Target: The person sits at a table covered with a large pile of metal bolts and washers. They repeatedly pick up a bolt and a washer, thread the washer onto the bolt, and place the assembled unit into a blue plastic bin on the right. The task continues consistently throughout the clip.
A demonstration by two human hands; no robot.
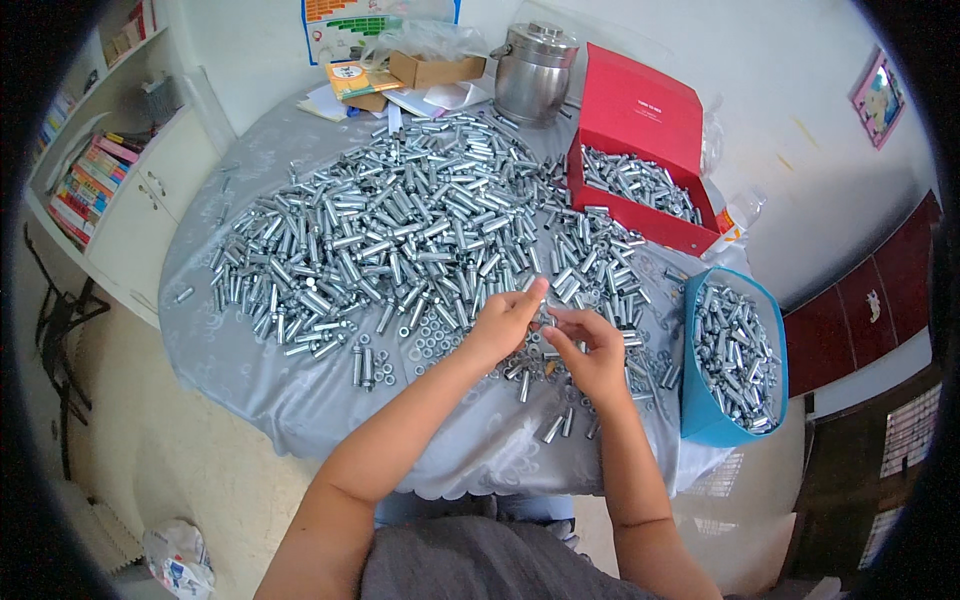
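Over the near side of a heap of silver metal sleeve anchors [400, 220], my two hands are close together. My left hand [505, 325] is closed, its thumb and fingers pressed together toward my right hand. My right hand [595, 352] is curled in a pinch, thumb and forefinger toward the left. A small silver piece shows between the hands, too small to name; which hand grips it is unclear. Loose washers or nuts [430, 340] lie beside my left wrist. A few single anchors [553, 430] lie on the grey cloth below my right hand.
A blue bin [700, 390] of similar metal pieces stands at the right edge of the table. Behind it are an open red box [650, 232] holding more and a plastic bottle [740, 215]. A steel pot [535, 80], cardboard box [435, 70] and papers are at the back.
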